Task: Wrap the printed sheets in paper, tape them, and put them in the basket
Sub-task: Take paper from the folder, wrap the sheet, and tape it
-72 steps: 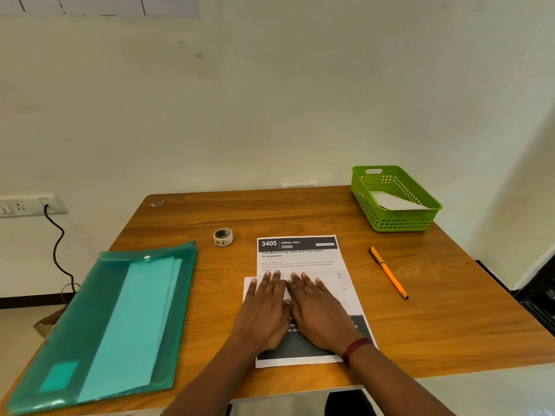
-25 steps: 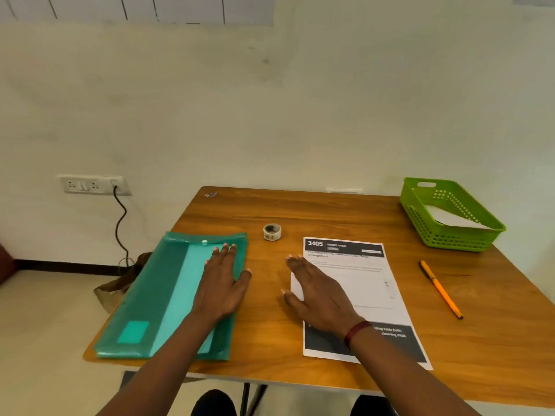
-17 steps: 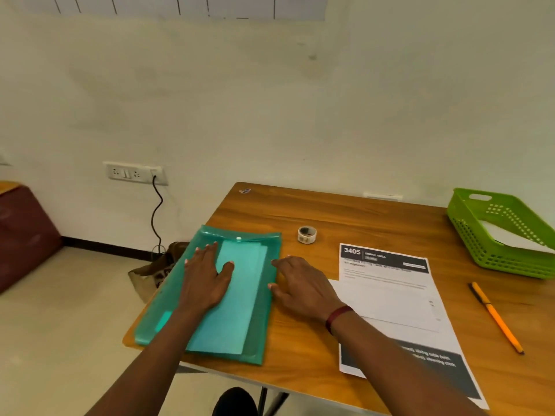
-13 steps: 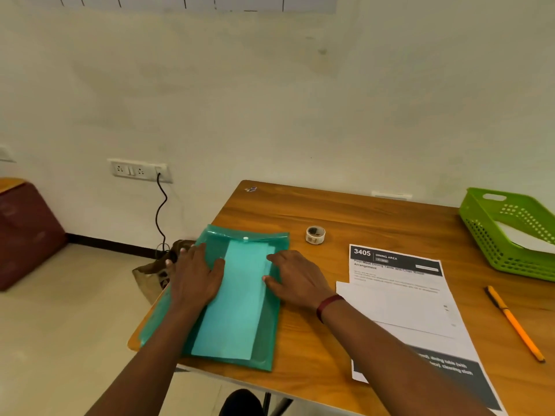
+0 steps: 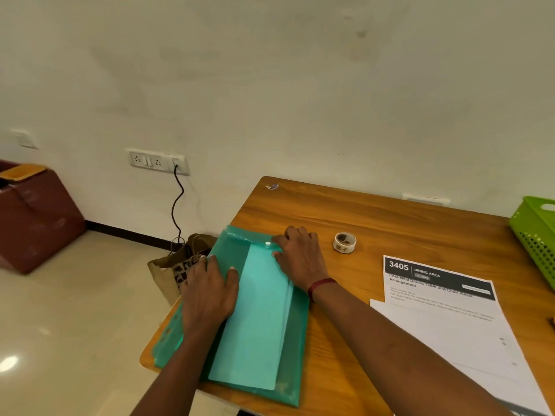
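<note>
1. Folder [image 5: 288,355] nearest, teal and see-through, lying along the front left corner of the table [image 5: 375,223], with a paler sheet showing inside; probably the source of the wrapping paper.
2. Left hand [image 5: 210,292] laid palm-down on the folder's left half, fingers straight and slightly spread; judged to be pinning the slippery plastic against sliding off the edge.
3. Right hand [image 5: 300,256] further up, fingers curled at the flap just beside the white snap button [image 5: 267,243], seemingly pinching the flap to pop it open; exact grip hidden under the knuckles.
4. Printed sheets [image 5: 444,310] flat on the table to the right, apart from the folder, untouched and not yet wrapped; lying within easy reach for the wrap.
5. Tape roll [image 5: 344,242] just beyond the right hand, between folder and sheets, handy for sealing.
6. Green basket [image 5: 537,235] at the far right, well apart from both hands and partly cut off; final drop-off, so out of the working area.
7. Past the table's left side: paper bag [image 5: 180,265] on the floor, wall socket [image 5: 156,161] with a black cable [image 5: 177,205].
</note>
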